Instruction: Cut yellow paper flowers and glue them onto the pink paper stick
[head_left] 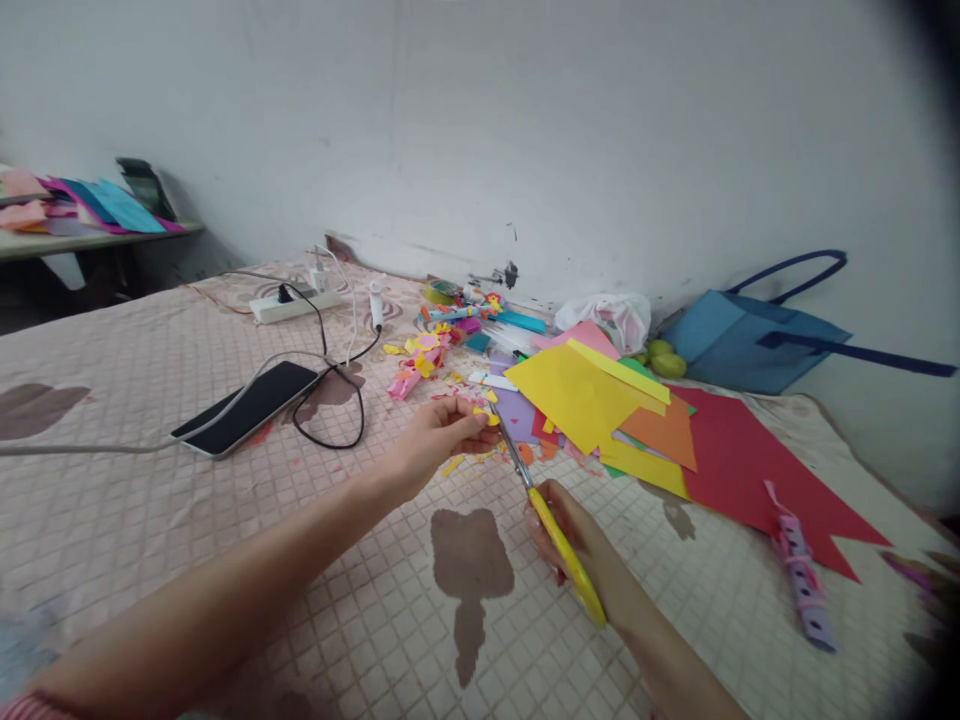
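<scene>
Between the fingertips of my left hand (442, 435) is a small piece of yellow paper (487, 415). My right hand (574, 530) is closed round the yellow handles of a pair of scissors (562, 550). The metal blades point up and left, with their tips close to the yellow paper; I cannot tell whether they touch it. Below and behind my hands lie small paper scraps (452, 465) in yellow, orange and pink. Just beyond my left hand is a pink paper roll with yellow flowers (421, 362).
Yellow sheets (577, 390) and a red sheet (742, 450) lie to the right, before a blue bag (757, 335). A purple paper roll (804, 580) rests near the right edge. At left are a black tablet-like device (251, 405), cables and a power strip (296, 305).
</scene>
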